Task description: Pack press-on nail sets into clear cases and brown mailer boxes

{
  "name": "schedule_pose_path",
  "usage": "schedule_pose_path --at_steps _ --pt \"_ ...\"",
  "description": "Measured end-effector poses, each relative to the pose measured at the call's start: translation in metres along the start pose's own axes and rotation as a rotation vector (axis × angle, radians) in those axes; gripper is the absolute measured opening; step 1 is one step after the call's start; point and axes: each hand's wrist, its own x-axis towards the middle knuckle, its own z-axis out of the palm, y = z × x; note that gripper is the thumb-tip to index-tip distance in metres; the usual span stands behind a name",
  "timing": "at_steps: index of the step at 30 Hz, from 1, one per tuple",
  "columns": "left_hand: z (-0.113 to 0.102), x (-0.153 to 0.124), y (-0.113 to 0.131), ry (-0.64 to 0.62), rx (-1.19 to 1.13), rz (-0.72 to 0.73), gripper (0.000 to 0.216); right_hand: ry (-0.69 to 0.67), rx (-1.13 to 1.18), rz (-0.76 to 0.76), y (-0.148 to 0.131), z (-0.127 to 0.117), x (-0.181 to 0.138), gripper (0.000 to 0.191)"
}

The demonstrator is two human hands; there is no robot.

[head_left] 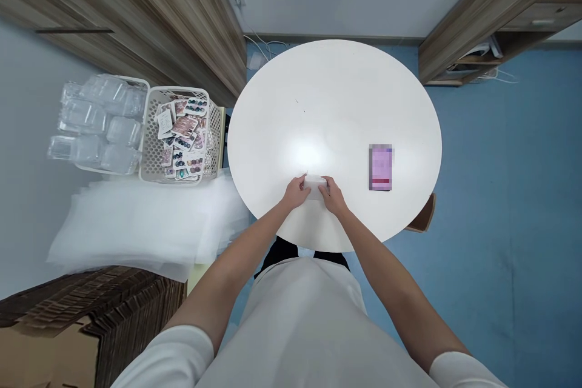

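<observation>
A small whitish box-like item [314,187] is held low over the near part of the round white table [336,85]. From its left side my left hand [296,191] grips it, fingers closed on the edge. My right hand [333,194] closes on the opposite side, thumb toward me. The pale item blends with the tabletop, so its exact kind is hard to make out. To the right of my hands lies a phone-like rectangle [381,168] with a pink, blurred-out face.
Left of the table, a white basket [144,163] holds carded gem-like pieces [184,133]. Beyond it are clear plastic boxes [97,118]. Translucent sheets [136,224] lie nearer, above folded cardboard [131,315]. A wooden cabinet [482,18] stands at the far right.
</observation>
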Motion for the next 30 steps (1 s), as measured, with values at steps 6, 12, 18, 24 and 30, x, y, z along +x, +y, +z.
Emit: schedule_pose_path --at_steps 6,12,18,24,30 --pt "-0.006 0.007 0.005 -0.011 -0.129 -0.074 0.040 -0.010 0.081 0.057 -0.003 -0.001 0.002 0.038" --pt "-0.002 0.010 0.013 0.015 0.008 -0.088 0.031 -0.025 0.148 0.061 0.002 -0.001 0.002 0.037" --pt "0.003 -0.001 0.007 0.112 0.022 -0.072 0.060 -0.012 0.130 0.075 -0.001 -0.002 0.001 0.037" --pt "0.002 0.000 0.004 0.000 -0.218 -0.093 0.049 0.019 0.193 0.118 -0.006 0.000 0.001 0.038" --pt "-0.001 0.004 0.006 0.063 -0.086 -0.060 0.030 0.168 0.092 0.207 -0.010 0.009 0.006 0.045"
